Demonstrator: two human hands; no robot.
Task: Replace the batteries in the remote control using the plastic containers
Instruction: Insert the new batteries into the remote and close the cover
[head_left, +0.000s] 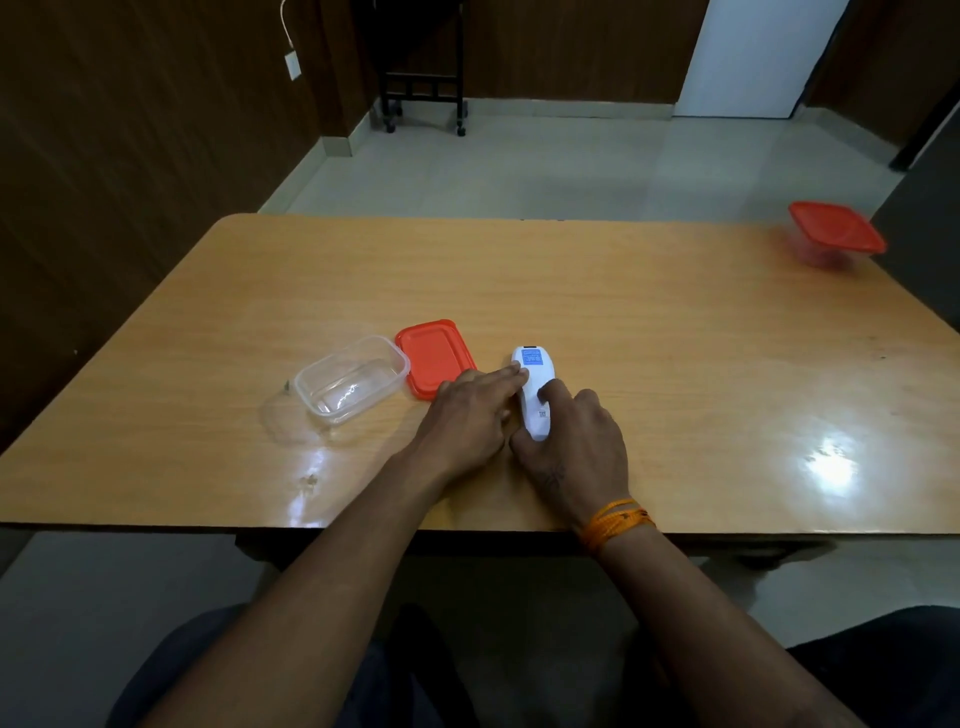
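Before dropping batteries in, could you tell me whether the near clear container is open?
Open: the clear rectangular plastic container has no lid; its red lid lies beside it.

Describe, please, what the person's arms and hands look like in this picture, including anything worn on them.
Both forearms are bare, with no sleeves in view. The right hand has an orange thread band wound several times round its wrist, and a small dark marking, perhaps a tattoo, on its back. The left hand and its wrist carry no band, watch or ring that can be seen.
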